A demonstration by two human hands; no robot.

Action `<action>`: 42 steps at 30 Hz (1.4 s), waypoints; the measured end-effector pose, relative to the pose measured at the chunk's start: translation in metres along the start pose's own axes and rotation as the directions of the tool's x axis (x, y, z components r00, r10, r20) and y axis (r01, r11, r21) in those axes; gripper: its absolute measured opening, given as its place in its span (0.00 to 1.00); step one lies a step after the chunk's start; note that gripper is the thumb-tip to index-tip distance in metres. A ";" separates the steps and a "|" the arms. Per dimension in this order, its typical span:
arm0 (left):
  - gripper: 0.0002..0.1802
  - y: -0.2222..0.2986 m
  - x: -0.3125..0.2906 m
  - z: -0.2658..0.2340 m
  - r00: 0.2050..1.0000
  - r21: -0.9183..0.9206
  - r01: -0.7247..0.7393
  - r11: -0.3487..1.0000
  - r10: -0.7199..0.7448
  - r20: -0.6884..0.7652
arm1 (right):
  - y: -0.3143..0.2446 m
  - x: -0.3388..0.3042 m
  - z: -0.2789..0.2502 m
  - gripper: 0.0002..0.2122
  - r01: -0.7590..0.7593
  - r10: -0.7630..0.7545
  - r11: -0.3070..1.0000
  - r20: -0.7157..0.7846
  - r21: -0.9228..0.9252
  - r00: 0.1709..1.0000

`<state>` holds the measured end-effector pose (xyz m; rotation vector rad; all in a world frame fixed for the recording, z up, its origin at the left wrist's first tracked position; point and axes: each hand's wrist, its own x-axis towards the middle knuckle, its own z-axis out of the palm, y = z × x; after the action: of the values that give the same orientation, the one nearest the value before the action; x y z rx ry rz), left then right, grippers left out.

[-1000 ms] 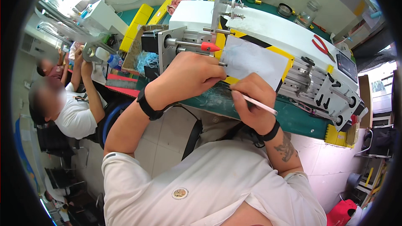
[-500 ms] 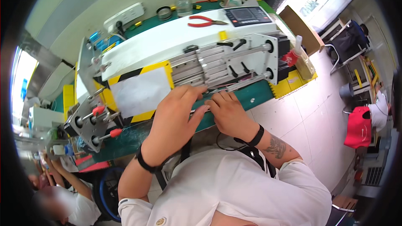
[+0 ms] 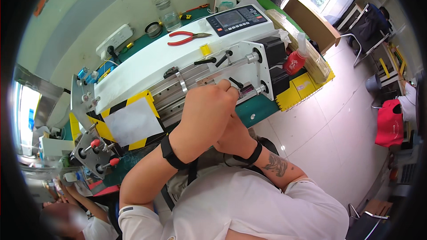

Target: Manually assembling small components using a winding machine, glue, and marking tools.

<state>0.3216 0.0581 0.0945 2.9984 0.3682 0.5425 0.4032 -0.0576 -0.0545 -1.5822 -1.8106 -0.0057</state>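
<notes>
My left hand [image 3: 207, 114] is held over the front rails of a white bench machine [image 3: 142, 69], its fingers curled together near a clear sliding carriage. Whatever they pinch is hidden. My right hand [image 3: 232, 137] sits just below and behind it, overlapping it. The fingers of that hand are covered by the left one. Around the hands are steel rails [image 3: 171, 111], black clamp levers [image 3: 229, 58] and an upright metal end plate [image 3: 260, 69]. Left of the left hand, a white sheet [image 3: 133, 126] lies framed by yellow-and-black striped tape.
Red-handled pliers [image 3: 182, 40] rest on the machine top beside a control panel [image 3: 235, 19]. A glass jar [image 3: 167, 15] stands behind. To the right are a red bottle [image 3: 295, 61], yellow mat [image 3: 296, 91] and cardboard box [image 3: 311, 24]. Another person [image 3: 78, 222] is at lower left.
My left hand has moved right and its fingers have closed in over my right hand. The right hand has dropped lower behind it. The view has shifted and turned slightly.
</notes>
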 end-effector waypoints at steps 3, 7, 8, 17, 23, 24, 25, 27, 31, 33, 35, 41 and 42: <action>0.06 0.002 0.001 0.006 0.999 -0.039 0.003 0.999 -0.005 -0.048 | 0.000 0.005 0.001 0.12 0.033 -0.030 0.999 -0.097 0.027 0.995; 0.08 0.006 -0.014 0.004 0.978 -0.185 -0.014 0.983 -0.025 -0.205 | -0.007 0.009 -0.006 0.11 -0.019 0.030 0.997 -0.138 0.081 0.990; 0.09 0.007 -0.023 0.002 0.961 -0.225 0.018 0.974 -0.080 -0.266 | -0.005 0.004 -0.008 0.12 -0.054 0.054 0.998 -0.029 0.029 0.998; 0.09 0.021 -0.077 0.020 0.922 -0.162 0.220 0.962 -0.259 -0.289 | -0.002 0.006 -0.006 0.13 0.000 -0.003 0.992 -0.025 -0.128 1.000; 0.11 0.022 -0.087 0.037 0.911 -0.136 0.123 0.983 -0.166 -0.378 | -0.008 0.003 0.003 0.15 -0.024 0.027 0.997 0.043 -0.080 0.999; 0.11 0.023 -0.093 0.034 0.902 -0.114 0.162 0.980 -0.194 -0.385 | -0.005 0.003 0.003 0.15 -0.041 0.042 0.999 0.026 -0.030 0.999; 0.11 0.024 -0.099 0.028 0.910 -0.226 0.055 0.973 -0.142 -0.390 | -0.001 0.000 0.002 0.14 0.009 -0.009 1.000 -0.032 -0.015 0.999; 0.11 0.030 -0.122 0.009 0.905 -0.309 0.002 0.951 -0.133 -0.404 | -0.009 0.006 -0.013 0.11 0.036 -0.021 0.972 -0.069 0.231 0.997; 0.10 0.043 -0.170 -0.035 0.914 -0.494 -0.187 0.849 -0.034 -0.405 | -0.074 0.055 -0.041 0.10 -0.086 0.012 0.767 0.119 0.636 0.993; 0.09 0.044 -0.183 -0.042 0.902 -0.634 -0.266 0.726 -0.045 -0.430 | -0.110 0.087 -0.024 0.11 -0.036 -0.029 0.748 0.087 0.663 0.996; 0.09 0.041 -0.190 -0.048 0.889 -0.668 -0.285 0.688 -0.070 -0.452 | -0.151 0.118 0.006 0.12 0.115 -0.145 0.863 0.024 0.492 0.989; 0.09 0.042 -0.205 -0.062 0.887 -0.765 -0.316 0.561 -0.112 -0.448 | -0.201 0.122 0.057 0.09 0.103 -0.282 0.946 0.622 0.308 0.730; 0.09 0.042 -0.206 -0.064 0.886 -0.766 -0.316 0.560 -0.115 -0.449 | -0.201 0.123 0.058 0.09 0.102 -0.281 0.946 0.625 0.307 0.728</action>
<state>0.1211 -0.0319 0.0903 1.9348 -0.0723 1.0756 0.2021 0.0244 0.0534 -1.2777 -2.3947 0.7609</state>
